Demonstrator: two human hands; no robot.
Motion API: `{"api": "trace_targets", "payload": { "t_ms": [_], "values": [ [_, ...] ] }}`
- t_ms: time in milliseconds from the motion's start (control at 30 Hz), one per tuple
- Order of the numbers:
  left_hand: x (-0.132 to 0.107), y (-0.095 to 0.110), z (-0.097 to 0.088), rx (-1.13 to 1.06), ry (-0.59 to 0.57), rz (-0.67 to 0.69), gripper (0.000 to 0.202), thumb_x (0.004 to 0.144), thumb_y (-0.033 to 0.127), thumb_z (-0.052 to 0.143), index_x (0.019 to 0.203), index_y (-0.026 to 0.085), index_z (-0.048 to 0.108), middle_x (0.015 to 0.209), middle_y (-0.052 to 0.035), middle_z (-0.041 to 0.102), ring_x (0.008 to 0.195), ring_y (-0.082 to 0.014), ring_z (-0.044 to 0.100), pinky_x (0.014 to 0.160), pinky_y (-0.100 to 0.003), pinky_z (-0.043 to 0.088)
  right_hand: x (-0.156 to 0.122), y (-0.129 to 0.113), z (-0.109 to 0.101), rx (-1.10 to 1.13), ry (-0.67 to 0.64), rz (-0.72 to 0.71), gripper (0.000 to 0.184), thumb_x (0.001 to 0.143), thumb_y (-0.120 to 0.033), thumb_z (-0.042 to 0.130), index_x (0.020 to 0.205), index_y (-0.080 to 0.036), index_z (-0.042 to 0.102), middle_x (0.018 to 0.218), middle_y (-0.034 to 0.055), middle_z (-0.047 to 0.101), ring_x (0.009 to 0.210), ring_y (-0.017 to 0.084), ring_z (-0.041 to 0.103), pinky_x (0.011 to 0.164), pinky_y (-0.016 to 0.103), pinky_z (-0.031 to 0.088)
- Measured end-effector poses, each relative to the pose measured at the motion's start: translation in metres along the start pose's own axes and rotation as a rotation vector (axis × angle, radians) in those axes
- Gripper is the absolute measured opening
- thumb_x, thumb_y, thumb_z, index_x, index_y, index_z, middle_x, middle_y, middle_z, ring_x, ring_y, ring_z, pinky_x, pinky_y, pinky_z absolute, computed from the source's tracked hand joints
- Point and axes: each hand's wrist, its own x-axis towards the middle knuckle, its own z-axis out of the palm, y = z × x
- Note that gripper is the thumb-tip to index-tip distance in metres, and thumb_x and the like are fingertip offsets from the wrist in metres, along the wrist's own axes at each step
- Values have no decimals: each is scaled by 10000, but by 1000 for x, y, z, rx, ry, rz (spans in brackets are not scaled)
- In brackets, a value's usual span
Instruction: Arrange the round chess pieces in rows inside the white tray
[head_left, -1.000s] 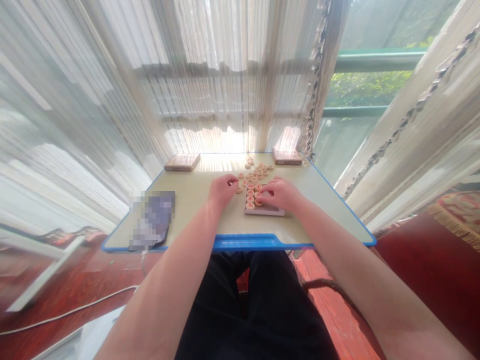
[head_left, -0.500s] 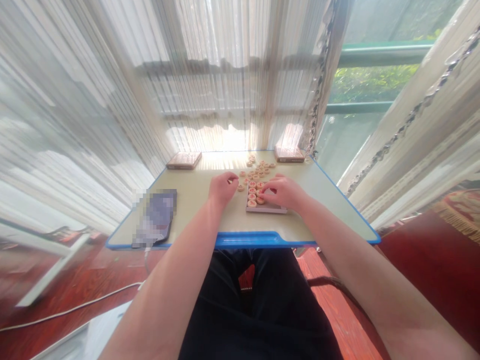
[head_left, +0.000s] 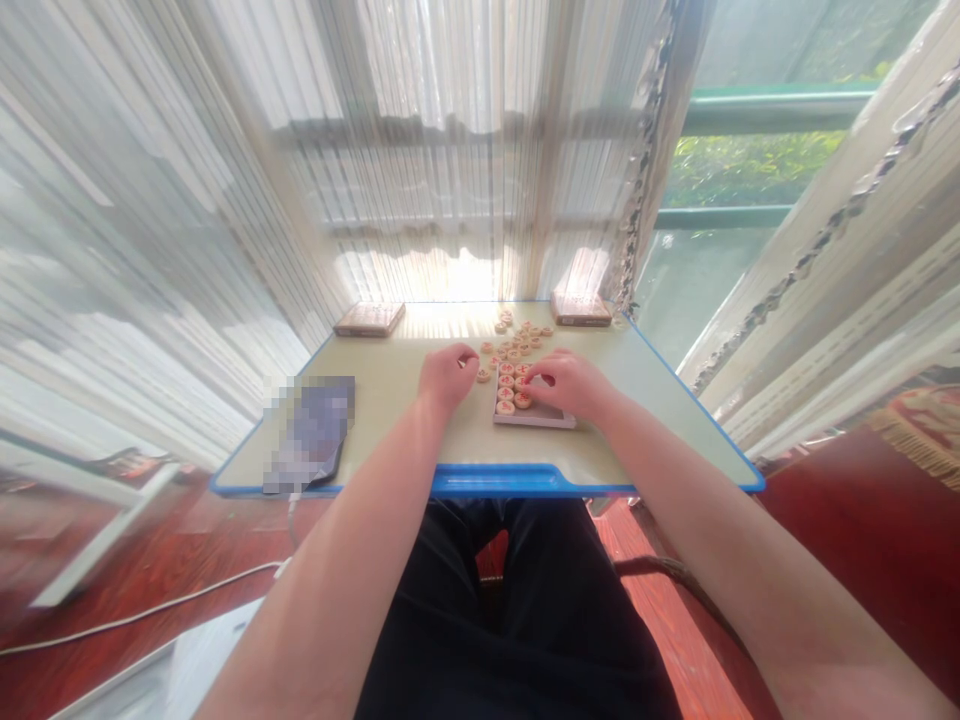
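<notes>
Round wooden Chinese chess pieces with red characters [head_left: 506, 395] lie in two columns in the left part of a shallow tray-like box [head_left: 536, 420]. Over this box is my right hand [head_left: 574, 382], its thumb and fingers closed on a chess piece [head_left: 522, 384] in the second column. My left hand [head_left: 450, 376] rests on the table left of the box, fingers curled together; what they hold, if anything, is hidden. Just right of its fingertips lies a loose chess piece [head_left: 483, 376]. More loose pieces [head_left: 514, 350] are scattered behind the box.
Two flat brown boxes [head_left: 371, 319] [head_left: 581, 309] sit at the back corners of the blue-edged table [head_left: 390, 440]. A phone-like dark device [head_left: 319, 430], partly blurred out, lies at the left with a white cable [head_left: 292, 515]. Sheer curtains [head_left: 450, 170] hang behind.
My right fingers have shifted slightly off the nearer piece in the second column, which shows more fully now. My left hand stays nearly still.
</notes>
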Motion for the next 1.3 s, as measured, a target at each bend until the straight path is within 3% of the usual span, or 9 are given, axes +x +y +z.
{"api": "trace_targets", "payload": {
  "t_ms": [167, 267, 467, 1300],
  "values": [
    [-6, 9, -1, -52, -124, 149, 214, 724, 276, 547, 826, 195, 717, 766, -11, 695, 629, -132, 581, 682, -236, 462, 0, 0, 0, -4, 13, -5, 149, 734, -352, 653, 740, -216, 713, 561, 5, 532, 681, 158, 495, 631, 256, 365],
    [-8, 13, 2, -42, -200, 241, 229, 733, 359, 575, 776, 191, 724, 790, -25, 694, 666, -138, 584, 678, -232, 459, 0, 0, 0, -4, 19, -9, 162, 732, -363, 657, 744, -213, 716, 560, 5, 536, 677, 157, 494, 639, 260, 366],
    [-6, 11, 7, -40, -276, 178, 247, 732, 406, 595, 781, 204, 727, 750, -10, 694, 660, -143, 585, 662, -245, 458, 1, 1, 1, 6, 6, 7, 139, 729, -344, 656, 743, -215, 707, 563, 0, 532, 672, 151, 484, 633, 256, 355],
    [-7, 13, 6, -100, -267, 116, 239, 726, 360, 568, 773, 183, 721, 700, -4, 690, 627, -142, 580, 638, -246, 450, 2, 5, 5, 22, 21, 6, 193, 738, -389, 650, 746, -203, 704, 571, 1, 533, 669, 153, 494, 623, 258, 354]
  ]
}}
